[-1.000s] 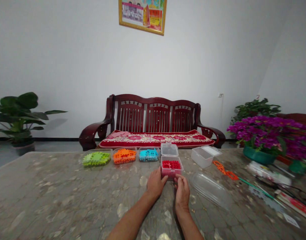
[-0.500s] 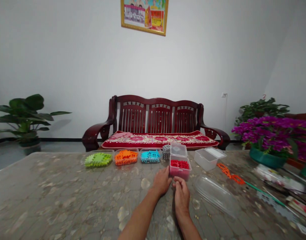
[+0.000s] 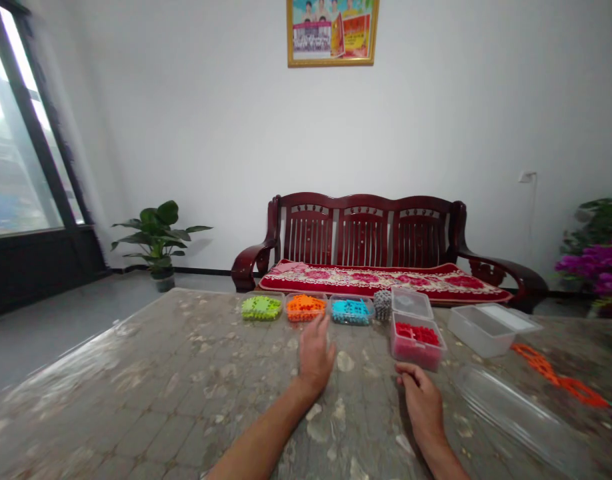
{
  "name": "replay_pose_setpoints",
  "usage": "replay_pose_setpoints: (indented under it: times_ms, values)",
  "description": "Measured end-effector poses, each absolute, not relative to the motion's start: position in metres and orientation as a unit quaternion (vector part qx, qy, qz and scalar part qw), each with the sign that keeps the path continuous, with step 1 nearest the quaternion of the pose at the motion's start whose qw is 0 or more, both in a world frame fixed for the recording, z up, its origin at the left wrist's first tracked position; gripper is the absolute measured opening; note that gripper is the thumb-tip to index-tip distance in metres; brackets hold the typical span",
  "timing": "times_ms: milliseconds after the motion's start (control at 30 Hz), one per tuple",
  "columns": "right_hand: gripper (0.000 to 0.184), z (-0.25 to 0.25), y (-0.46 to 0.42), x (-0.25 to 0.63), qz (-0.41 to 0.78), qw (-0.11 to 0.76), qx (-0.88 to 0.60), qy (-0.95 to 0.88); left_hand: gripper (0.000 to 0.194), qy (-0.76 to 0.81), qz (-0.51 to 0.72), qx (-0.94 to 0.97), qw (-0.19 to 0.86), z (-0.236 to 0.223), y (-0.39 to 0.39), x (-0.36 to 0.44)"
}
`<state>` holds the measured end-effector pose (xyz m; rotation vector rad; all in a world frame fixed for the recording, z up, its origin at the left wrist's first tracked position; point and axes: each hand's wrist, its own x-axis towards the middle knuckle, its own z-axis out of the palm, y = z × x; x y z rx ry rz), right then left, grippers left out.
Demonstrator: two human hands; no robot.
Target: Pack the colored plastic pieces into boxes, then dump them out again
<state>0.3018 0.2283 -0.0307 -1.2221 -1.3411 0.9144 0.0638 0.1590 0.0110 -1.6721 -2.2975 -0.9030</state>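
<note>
My left hand [image 3: 316, 350] is open, fingers stretched forward, just in front of the clear tub of orange plastic pieces [image 3: 306, 307]. Whether its fingertips touch that tub I cannot tell. My right hand [image 3: 422, 400] is closed, thumb against curled fingers, near the table in front of the lidded box of red pieces [image 3: 417, 337]; anything inside the fingers is hidden. This box stands with its lid [image 3: 412, 303] up. Left of it are a grey bundle of pieces [image 3: 383, 305] and a tub of blue pieces [image 3: 352, 311]. At the row's left end sits a tub of green pieces [image 3: 261, 308].
An open clear box [image 3: 479, 337] stands on the right. Nearer lie clear lids [image 3: 519, 413] and an orange linked strip [image 3: 556, 373]. Beyond the stone-patterned table [image 3: 176, 413] is a wooden bench [image 3: 369, 230]; a potted plant [image 3: 161, 237] stands at left.
My left hand has moved left from the red box to the orange tub, and its fingers have spread. My right hand stays near the red box, a little farther from it. The view has turned left.
</note>
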Motion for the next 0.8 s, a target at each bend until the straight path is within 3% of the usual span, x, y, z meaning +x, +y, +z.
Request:
replay_pose_setpoints:
  times_ms: [133,300,600,800]
  values:
    - [0.037,-0.029,0.225,0.298,0.373,0.531,-0.506,-0.568,0.056,-0.832,-0.247,-0.466,0.173,0.038,0.143,-0.027]
    - [0.029,-0.017,0.214,0.289,0.365,0.545,-0.496,-0.569,0.036,-0.83,-0.156,-0.502,0.184,0.053,0.13,-0.085]
    - [0.027,-0.011,0.208,0.284,0.358,0.574,-0.502,-0.539,0.033,-0.796,-0.029,-0.572,0.193,0.05,0.132,-0.116]
    - [0.027,-0.002,0.194,0.287,0.342,0.591,-0.473,-0.557,0.035,-0.765,-0.087,-0.615,0.17,0.037,0.11,-0.102]
